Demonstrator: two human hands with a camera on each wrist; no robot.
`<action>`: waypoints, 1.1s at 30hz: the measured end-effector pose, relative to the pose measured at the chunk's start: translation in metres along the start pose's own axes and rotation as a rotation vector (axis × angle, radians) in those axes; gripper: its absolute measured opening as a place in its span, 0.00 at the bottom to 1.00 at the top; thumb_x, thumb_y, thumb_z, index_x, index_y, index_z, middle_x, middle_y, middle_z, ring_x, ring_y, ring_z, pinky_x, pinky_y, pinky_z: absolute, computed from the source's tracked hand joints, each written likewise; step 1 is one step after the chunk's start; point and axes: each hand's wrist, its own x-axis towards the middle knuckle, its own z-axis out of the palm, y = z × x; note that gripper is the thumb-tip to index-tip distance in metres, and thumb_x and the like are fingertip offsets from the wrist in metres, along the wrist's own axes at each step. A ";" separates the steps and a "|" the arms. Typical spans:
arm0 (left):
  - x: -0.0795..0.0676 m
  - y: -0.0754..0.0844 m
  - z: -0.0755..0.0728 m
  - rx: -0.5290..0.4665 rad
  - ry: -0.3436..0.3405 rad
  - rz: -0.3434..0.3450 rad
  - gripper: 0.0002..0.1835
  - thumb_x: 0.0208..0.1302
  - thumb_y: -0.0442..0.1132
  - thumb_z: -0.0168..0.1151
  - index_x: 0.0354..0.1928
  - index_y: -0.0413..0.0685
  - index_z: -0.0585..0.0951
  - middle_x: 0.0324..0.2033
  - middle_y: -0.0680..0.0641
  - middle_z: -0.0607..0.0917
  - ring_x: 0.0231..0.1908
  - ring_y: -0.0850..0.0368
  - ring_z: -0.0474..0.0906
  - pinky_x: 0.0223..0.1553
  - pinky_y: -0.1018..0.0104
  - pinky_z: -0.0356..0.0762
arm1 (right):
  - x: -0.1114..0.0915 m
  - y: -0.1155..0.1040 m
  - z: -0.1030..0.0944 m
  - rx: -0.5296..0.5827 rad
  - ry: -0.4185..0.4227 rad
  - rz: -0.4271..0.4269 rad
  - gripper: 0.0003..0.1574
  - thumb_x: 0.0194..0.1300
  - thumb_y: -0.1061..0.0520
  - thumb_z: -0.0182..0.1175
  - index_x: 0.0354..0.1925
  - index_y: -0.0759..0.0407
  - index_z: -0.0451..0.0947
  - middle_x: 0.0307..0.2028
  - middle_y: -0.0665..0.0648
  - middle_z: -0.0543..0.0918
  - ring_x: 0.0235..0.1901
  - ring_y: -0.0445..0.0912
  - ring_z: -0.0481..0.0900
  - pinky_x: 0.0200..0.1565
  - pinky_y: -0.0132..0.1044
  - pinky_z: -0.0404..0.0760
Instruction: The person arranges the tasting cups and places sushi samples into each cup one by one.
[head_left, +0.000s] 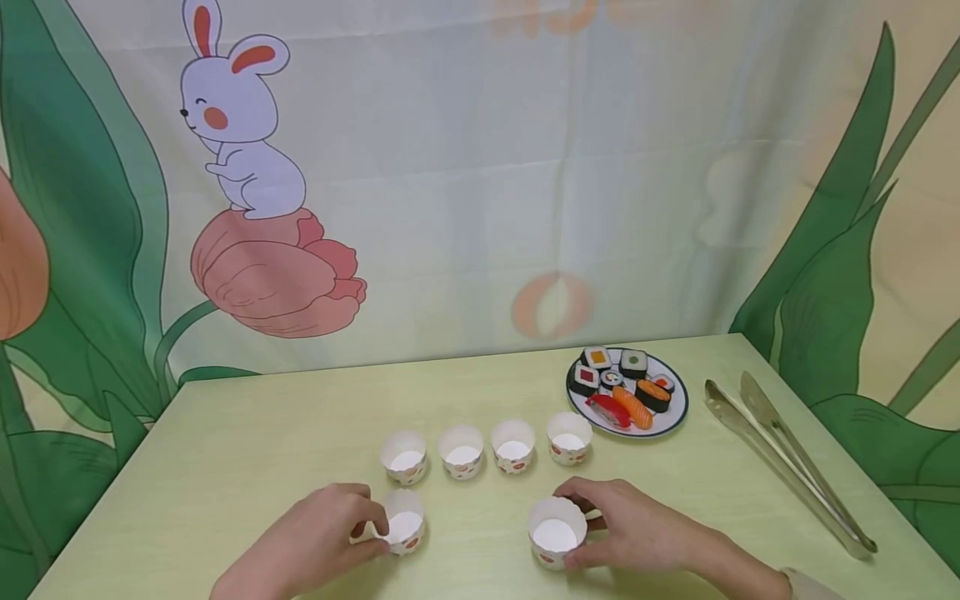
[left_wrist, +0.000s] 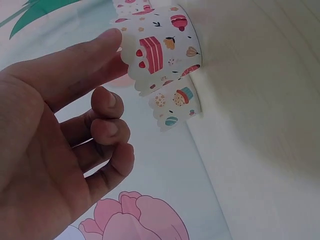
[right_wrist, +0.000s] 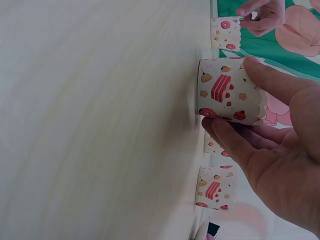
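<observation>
My left hand is at the left side of a white paper baking cup, with thumb and index finger at its scalloped rim. The other fingers are curled beside it in the left wrist view. Printed cake slices and sweets decorate this cup. On the right, my right hand holds a similar paper baking cup from its right side. In the right wrist view the thumb lies on one side of that cup and the fingers on the other. Both cups appear upright.
Behind the hands stands a row of several more paper cups. A blue-rimmed plate carries assorted sushi pieces at the back right. Metal tongs lie along the table's right side. A printed cloth hangs behind the table.
</observation>
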 end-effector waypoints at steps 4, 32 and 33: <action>0.000 -0.001 0.000 0.022 0.019 0.025 0.06 0.60 0.39 0.77 0.29 0.58 0.88 0.23 0.64 0.69 0.24 0.70 0.66 0.28 0.70 0.70 | 0.000 0.000 0.000 0.002 0.000 -0.004 0.34 0.59 0.52 0.78 0.59 0.54 0.75 0.53 0.50 0.82 0.54 0.48 0.79 0.55 0.34 0.80; 0.019 0.026 0.004 0.162 0.274 0.210 0.06 0.62 0.37 0.74 0.38 0.52 0.86 0.32 0.59 0.78 0.33 0.64 0.77 0.34 0.68 0.78 | 0.002 -0.003 0.001 0.009 -0.013 0.002 0.34 0.59 0.53 0.78 0.59 0.54 0.74 0.52 0.50 0.82 0.54 0.48 0.79 0.54 0.34 0.80; 0.021 0.027 0.005 0.158 0.271 0.217 0.06 0.62 0.36 0.74 0.38 0.51 0.86 0.33 0.59 0.79 0.33 0.64 0.78 0.35 0.68 0.79 | 0.002 -0.003 0.001 0.010 -0.013 0.003 0.34 0.59 0.53 0.78 0.59 0.55 0.74 0.52 0.50 0.82 0.54 0.48 0.79 0.54 0.35 0.80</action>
